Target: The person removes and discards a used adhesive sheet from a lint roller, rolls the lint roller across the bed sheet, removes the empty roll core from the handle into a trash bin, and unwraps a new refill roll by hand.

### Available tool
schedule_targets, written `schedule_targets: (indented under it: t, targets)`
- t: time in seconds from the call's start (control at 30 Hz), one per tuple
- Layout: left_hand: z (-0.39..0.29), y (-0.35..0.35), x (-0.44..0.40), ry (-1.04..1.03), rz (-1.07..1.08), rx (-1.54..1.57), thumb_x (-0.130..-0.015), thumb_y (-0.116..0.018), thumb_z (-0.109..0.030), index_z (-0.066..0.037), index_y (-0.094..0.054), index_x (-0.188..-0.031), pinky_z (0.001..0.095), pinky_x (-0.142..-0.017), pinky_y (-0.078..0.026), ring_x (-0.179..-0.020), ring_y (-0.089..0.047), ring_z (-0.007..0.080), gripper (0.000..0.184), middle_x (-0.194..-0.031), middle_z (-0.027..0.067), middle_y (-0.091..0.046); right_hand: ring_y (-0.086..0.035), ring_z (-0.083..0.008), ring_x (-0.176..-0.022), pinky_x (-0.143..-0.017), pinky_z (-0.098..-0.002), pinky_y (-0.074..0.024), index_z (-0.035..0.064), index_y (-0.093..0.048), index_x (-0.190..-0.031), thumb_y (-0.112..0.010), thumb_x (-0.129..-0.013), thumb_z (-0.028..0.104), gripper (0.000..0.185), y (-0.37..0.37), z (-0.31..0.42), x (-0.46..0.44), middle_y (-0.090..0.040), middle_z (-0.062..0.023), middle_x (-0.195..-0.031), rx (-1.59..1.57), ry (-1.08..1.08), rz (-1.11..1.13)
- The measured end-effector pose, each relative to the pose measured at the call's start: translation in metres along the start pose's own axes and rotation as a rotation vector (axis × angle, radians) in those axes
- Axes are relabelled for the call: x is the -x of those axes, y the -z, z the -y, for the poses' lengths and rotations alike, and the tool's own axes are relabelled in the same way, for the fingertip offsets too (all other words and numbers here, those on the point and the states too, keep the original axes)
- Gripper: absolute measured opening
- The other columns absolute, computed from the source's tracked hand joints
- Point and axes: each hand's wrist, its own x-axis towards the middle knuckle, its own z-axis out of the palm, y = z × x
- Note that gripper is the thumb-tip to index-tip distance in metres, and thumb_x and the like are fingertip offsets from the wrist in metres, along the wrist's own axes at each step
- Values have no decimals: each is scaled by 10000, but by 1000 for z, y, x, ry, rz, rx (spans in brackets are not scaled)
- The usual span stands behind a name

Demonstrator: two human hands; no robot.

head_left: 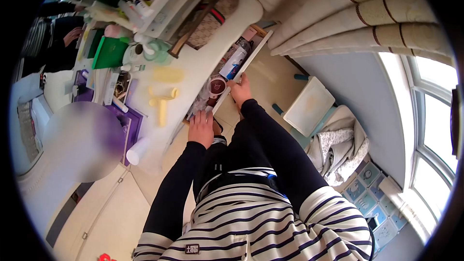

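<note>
A drawer is pulled out from the white dressing table, its long front panel facing me. My left hand is closed over the panel's left end, fingers hooked onto the edge. My right hand grips the same panel near its middle. Inside the drawer, between and beyond my hands, lies a dark red round object with a pale rim, perhaps a hair dryer. Clear plastic wrapping is near my left hand. A white and blue packet and several small items fill the far end.
On the white tabletop are a yellow holder, a green box, and a patterned bag. A white stool stands right, beside draped clothing. Curtains hang at upper right. A mirror reflects a hand.
</note>
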Motion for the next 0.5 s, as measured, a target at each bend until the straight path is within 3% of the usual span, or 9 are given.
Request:
schedule_targets:
  t: [0.07, 0.2, 0.27, 0.4, 0.43, 0.5]
  targets:
    - [6, -1, 17, 42, 6, 54, -821, -677, -162, -5, -541, -1403, 516, -1122, -381, -1365, -465, 385, 618, -1413, 221, -523, -568, -467, -1258, -1098, -413, -455, -86, -354, -1540, -744, -775, 366, 970, -8, 18, 2, -543, -299, -1385, 96, 6, -40]
    - [9, -12, 63, 167, 92, 89, -798, -733, -195, -18, -531, -1418, 513, -1130, -389, -1382, -452, 382, 676, -1435, 214, -505, -634, -341, -1045, -965, -467, -512, 148, -312, -1629, -702, -875, 240, 853, -10, 77, 15, -564, -167, -1284, -298, -408, 279]
    - [7, -18, 82, 248, 151, 135, -802, -737, -206, -26, -530, -1422, 512, -1129, -392, -1384, -452, 381, 677, -1440, 211, -503, -629, -322, -999, -934, -472, -519, 181, -380, -1572, -669, -906, 238, 728, -23, 72, 7, -570, -139, -1237, -380, -411, 317]
    - [5, -18, 112, 353, 205, 272, -807, -695, -189, -43, -564, -1369, 477, -1047, -462, -1292, -529, 359, 595, -1359, 193, -569, -624, -308, -990, -927, -455, -515, 135, -506, -1378, -620, -930, 225, 471, -56, 60, -13, -596, -116, -1172, -530, -399, 343]
    - [6, -27, 121, 377, 134, 281, -806, -709, -209, -47, -575, -1349, 475, -1018, -483, -1256, -555, 360, 582, -1313, 184, -597, -625, -310, -1008, -950, -450, -505, 108, -514, -1299, -620, -925, 248, 414, -63, 57, -18, -590, -115, -1190, -607, -431, 368]
    - [10, -31, 138, 439, 150, 327, -811, -708, -216, -43, -584, -1333, 480, -1008, -490, -1243, -565, 361, 564, -1287, 182, -611, -614, -317, -1066, -998, -454, -478, 56, -517, -1211, -624, -910, 287, 394, -71, 64, -17, -573, -118, -1229, -723, -453, 419]
